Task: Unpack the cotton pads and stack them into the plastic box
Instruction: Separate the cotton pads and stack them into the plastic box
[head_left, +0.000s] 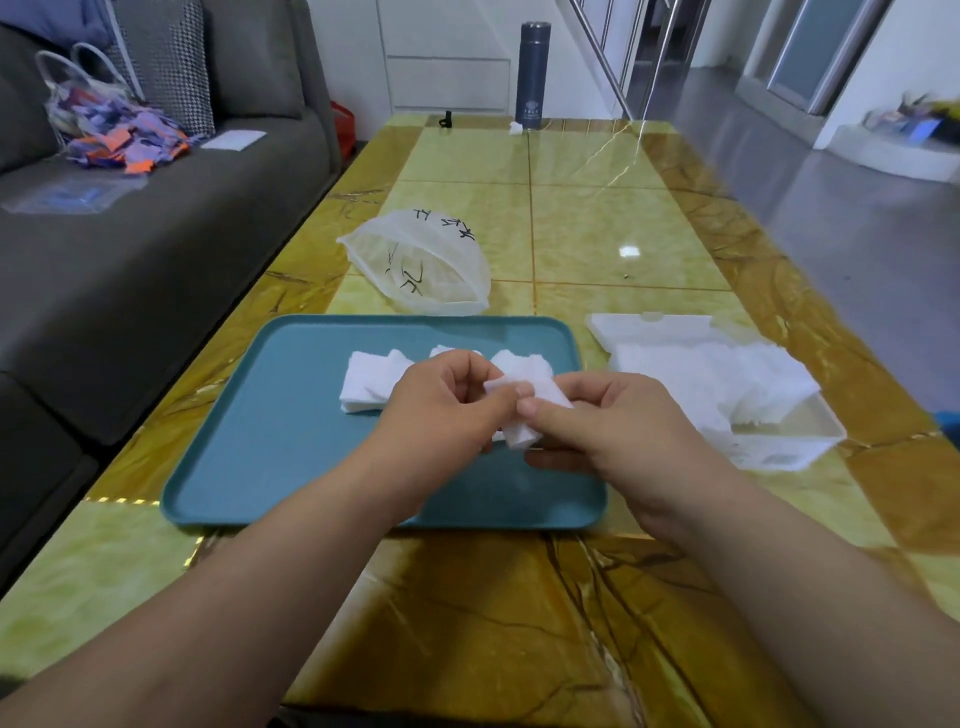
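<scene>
Above a teal tray (291, 441), both hands hold one small stack of white cotton pads (530, 387). My left hand (441, 410) pinches the stack's left end with curled fingers. My right hand (602, 426) grips its right side, thumb on top. More loose cotton pads (363, 384) lie on the tray behind my hands. The clear plastic box (795, 441) stands to the right of the tray, lid open, with white pads (727, 374) heaped in and over it. An emptied white packaging bag (421, 260) with black writing lies beyond the tray.
The yellow marble table (519, 623) stretches away from me. A dark flask (535, 75) stands at its far end beside a small white scrap (515, 128). A grey sofa (130, 260) with a bag of coloured bits (114, 130) runs along the left.
</scene>
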